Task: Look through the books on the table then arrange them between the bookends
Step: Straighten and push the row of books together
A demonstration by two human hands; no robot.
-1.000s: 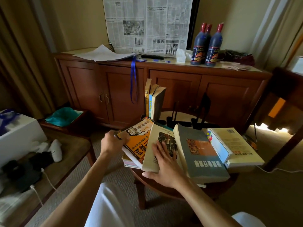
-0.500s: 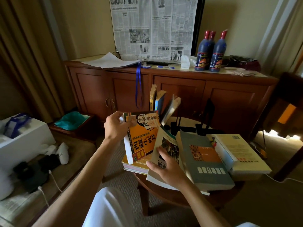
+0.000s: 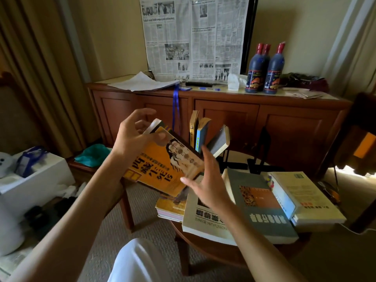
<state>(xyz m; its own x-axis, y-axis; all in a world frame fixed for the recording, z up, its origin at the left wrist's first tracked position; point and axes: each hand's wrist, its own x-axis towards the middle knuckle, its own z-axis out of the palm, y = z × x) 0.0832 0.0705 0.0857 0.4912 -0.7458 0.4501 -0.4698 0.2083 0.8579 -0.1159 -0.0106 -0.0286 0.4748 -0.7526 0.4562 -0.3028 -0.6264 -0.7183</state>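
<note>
— Holding that orange book (image 3: 164, 163) up off the table, is she?

— Yes, from the head view it sits tilted in the air above the left side of the round table (image 3: 223, 253), cover facing up toward the camera. The left hand (image 3: 132, 139) has it by the upper left corner: thumb lies across the cover, fingers curl round behind the top edge, wrist bent back, forearm coming up from the lower left.

— And the other hand?

— The right hand (image 3: 205, 184) is at the book's lower right corner, palm turned toward it, fingers straight and spread, pointing upward. The thumb seems to touch the edge; I cannot tell whether it really bears on the book. It grips nothing.

— Where are the rest?

— Under the right forearm lies a cream book (image 3: 203, 218), flat. Just beside it, overlapping, a grey-green book (image 3: 264, 216) with an orange panel, and to the right of that a pale book (image 3: 305, 198) on another volume. A thin stack (image 3: 171, 210) lies below the raised one.

— Anything upright?

— Three books (image 3: 201, 135) stand at the table's far side; the rightmost leans over to the right. The black bookends (image 3: 262, 153) stand near them, beside the leaning one.

— Behind?

— A wooden sideboard (image 3: 223, 115) with dark bottles (image 3: 264, 72) and a newspaper (image 3: 193, 37) hung above it.
</note>
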